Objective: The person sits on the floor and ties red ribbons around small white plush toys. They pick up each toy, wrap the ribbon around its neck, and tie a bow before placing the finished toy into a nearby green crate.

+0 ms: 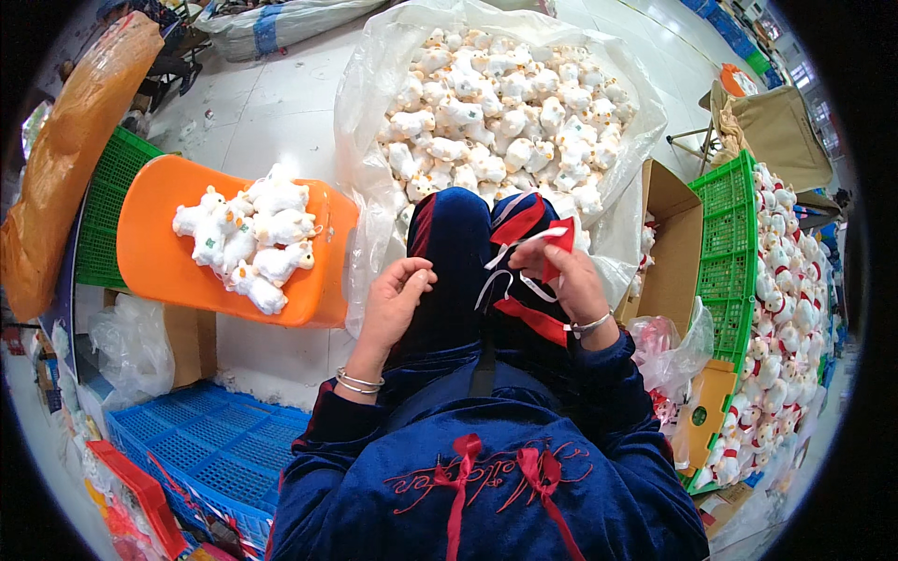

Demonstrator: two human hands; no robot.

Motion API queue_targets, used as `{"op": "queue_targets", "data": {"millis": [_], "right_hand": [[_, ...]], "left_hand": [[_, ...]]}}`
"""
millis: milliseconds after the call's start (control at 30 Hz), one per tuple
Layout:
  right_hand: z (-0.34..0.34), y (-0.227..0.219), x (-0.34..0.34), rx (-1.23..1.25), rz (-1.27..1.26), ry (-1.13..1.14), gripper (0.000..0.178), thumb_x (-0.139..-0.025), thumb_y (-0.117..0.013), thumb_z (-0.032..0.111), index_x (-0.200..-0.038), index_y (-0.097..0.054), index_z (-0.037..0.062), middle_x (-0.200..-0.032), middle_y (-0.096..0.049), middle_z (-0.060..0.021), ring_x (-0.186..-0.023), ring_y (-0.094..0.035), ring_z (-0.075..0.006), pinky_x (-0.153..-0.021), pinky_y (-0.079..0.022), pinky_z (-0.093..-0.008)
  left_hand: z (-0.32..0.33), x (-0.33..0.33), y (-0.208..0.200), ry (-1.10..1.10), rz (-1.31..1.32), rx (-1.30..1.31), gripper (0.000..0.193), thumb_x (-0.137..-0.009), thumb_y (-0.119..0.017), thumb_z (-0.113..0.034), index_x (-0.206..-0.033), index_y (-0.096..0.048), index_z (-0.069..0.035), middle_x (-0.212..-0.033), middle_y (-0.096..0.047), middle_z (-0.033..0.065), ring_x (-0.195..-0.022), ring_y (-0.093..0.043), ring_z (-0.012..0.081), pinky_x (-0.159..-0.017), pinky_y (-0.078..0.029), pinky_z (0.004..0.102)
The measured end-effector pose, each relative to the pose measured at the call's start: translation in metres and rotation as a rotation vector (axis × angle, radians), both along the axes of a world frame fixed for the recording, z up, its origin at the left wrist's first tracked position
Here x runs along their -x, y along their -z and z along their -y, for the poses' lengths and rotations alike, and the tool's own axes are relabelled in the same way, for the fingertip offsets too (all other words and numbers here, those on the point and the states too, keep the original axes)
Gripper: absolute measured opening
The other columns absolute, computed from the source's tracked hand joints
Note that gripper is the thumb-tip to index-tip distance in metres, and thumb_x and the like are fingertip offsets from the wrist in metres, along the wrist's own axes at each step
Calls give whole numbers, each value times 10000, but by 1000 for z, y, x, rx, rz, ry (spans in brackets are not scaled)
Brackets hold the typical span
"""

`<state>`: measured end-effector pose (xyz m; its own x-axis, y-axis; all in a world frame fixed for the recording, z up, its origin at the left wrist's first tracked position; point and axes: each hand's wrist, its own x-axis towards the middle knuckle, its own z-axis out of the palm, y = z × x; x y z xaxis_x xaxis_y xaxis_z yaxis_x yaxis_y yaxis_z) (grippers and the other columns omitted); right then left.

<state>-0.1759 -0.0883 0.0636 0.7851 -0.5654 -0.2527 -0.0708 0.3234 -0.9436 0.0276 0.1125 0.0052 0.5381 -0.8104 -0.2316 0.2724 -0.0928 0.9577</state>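
Over my right thigh, my right hand (572, 285) pinches a small red cloth piece (559, 234) edged in white. More red cloth pieces (531, 319) with thin white ties (497, 288) lie across my lap under and beside that hand. My left hand (400, 297) is above my left thigh, thumb and fingertips pressed together; whatever may be between them is too small to make out. Small white plush toys (253, 234) with orange-yellow details lie piled on an orange stool (148, 252) to my left.
Beyond my knees, a large clear plastic bag (360, 122) holds many white plush toys (505, 103). To the right are a cardboard box (675, 238) and a green crate (728, 271) beside plush toys with red neckwear (781, 309). A blue crate (201, 444) is at lower left.
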Motion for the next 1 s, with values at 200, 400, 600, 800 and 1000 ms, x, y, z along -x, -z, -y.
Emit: {"op": "queue_targets", "data": {"millis": [200,400,600,800,1000], "right_hand": [[-4,-24,-22,-58,166,-67,577,-1064,-317,409,-1290,-601,-39,-1285,-638,-170,-1218,-584,-256,-1002,-455,-379],[-33,-15,-51,23,187,-126,527,-1084,-342,333,-1351,-567,-62,-1388,-582,-138,-1288,-530,-211,-1112,-374,-353],[-39,-23,-57,76,46,-193,408,-1065,-474,260,-1313,-607,-36,-1218,-637,-64,-1083,-579,-123,-950,-448,-261],[-36,-12,-61,176,38,81,175,-951,-615,60,-1069,-724,-9,-956,-719,-42,-868,-650,-104,-780,-507,-245],[-16,-9,-64,-5,9,277,249,-1009,-614,194,-1006,-727,-27,-900,-706,-57,-777,-651,-120,-696,-508,-230]], "left_hand": [[4,8,-23,22,41,70,181,-983,-618,-123,-1131,-671,-33,-1023,-688,25,-881,-613,74,-790,-484,217],[38,30,-63,269,16,126,322,-960,-642,-109,-1261,-602,-3,-1171,-651,49,-1079,-606,115,-938,-499,279],[45,32,-58,221,-72,150,116,-967,-651,-110,-1012,-675,-6,-862,-624,-42,-777,-525,37,-705,-436,213],[35,29,-44,185,-144,177,104,-959,-650,-99,-1006,-656,-6,-883,-651,-15,-767,-571,38,-706,-477,214],[23,20,-36,196,-107,257,97,-948,-632,-58,-1034,-646,-15,-957,-659,6,-836,-590,45,-746,-497,225]]}}
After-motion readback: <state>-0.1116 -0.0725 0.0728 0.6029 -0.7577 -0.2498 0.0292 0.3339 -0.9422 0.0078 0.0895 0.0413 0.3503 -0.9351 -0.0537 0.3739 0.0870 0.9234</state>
